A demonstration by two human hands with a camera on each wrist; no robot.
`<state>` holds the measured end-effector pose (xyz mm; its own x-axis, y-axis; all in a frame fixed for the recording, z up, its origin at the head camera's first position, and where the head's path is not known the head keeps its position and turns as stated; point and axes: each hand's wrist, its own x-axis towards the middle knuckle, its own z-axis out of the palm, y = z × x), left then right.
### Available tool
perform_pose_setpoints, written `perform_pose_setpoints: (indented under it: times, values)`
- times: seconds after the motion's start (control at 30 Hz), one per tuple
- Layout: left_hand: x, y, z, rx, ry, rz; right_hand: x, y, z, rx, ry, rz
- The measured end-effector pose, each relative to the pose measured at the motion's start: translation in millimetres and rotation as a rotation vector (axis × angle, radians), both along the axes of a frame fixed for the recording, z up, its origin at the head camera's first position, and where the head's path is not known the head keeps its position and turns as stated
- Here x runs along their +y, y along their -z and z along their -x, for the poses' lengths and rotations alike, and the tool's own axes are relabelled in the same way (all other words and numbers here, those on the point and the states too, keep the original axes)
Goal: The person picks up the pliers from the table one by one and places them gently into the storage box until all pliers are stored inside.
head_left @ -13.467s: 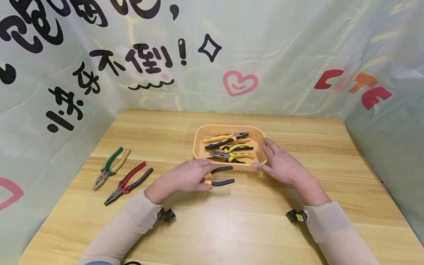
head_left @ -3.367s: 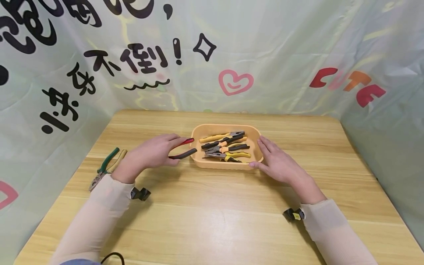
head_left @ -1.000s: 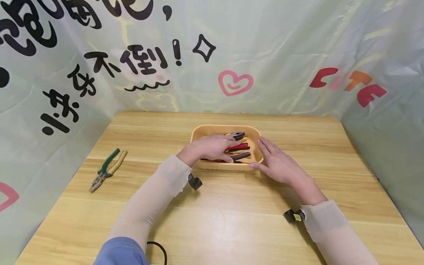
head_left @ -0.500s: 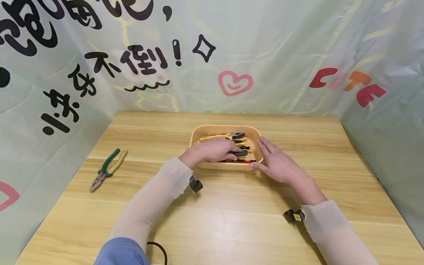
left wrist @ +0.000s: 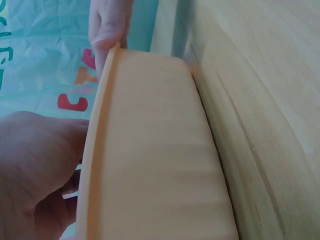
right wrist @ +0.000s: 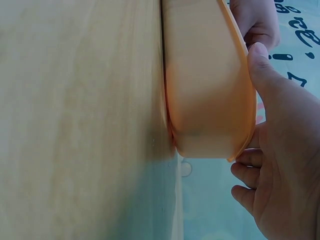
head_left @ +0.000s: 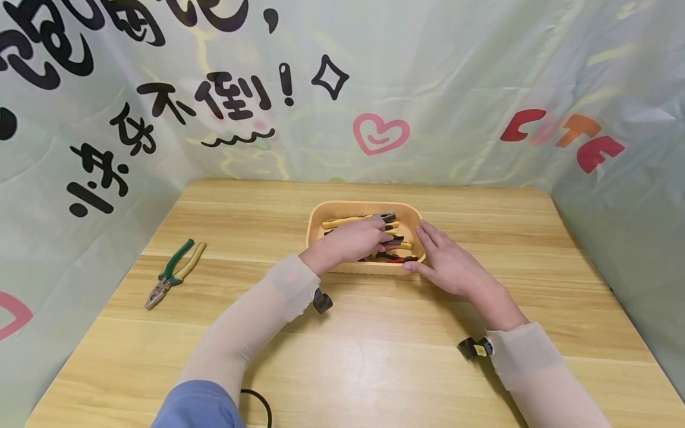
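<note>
In the head view an orange plastic tray [head_left: 364, 269] holds several pliers [head_left: 342, 222] with yellow, black and red handles. My left hand [head_left: 350, 241] reaches down into the tray among them. Its fingertips touch the handles, but the tray's front wall and the hand itself hide whether they grip one. My right hand [head_left: 455, 261] rests against the tray's right end, thumb on the front rim and fingers fairly straight along the side. In the right wrist view its thumb [right wrist: 259, 55] touches the rim. Lying apart at the left are pliers with one green and one cream handle [head_left: 175, 270].
The wooden table [head_left: 364, 356] carries the tray near its far edge. A printed cloth [head_left: 455, 89] hangs around the back and sides. A black cable [head_left: 262, 404] lies by the left sleeve, and a small camera [head_left: 322, 301] sits at the left wrist.
Red-and-black pliers from the table's left are now inside the tray, lowered there by my left hand. Over the last second that hand shifts slightly within the tray. My right hand stays at its end.
</note>
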<state>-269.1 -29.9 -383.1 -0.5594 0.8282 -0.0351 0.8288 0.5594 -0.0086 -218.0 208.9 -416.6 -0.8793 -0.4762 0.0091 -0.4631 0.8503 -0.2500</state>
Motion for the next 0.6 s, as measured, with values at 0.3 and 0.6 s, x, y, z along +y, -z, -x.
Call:
perform_pose_setpoints:
  times: [0.3, 0.6]
  values:
    - [4.3, 2.7, 2.3, 0.008, -0.032, 0.038, -1.4, -0.2, 0.5, 0.001, -0.004, -0.002]
    - [14.3, 5.9, 0.9, 0.065, -0.022, 0.044, -0.3, -0.1, -0.6, 0.01, -0.004, 0.0]
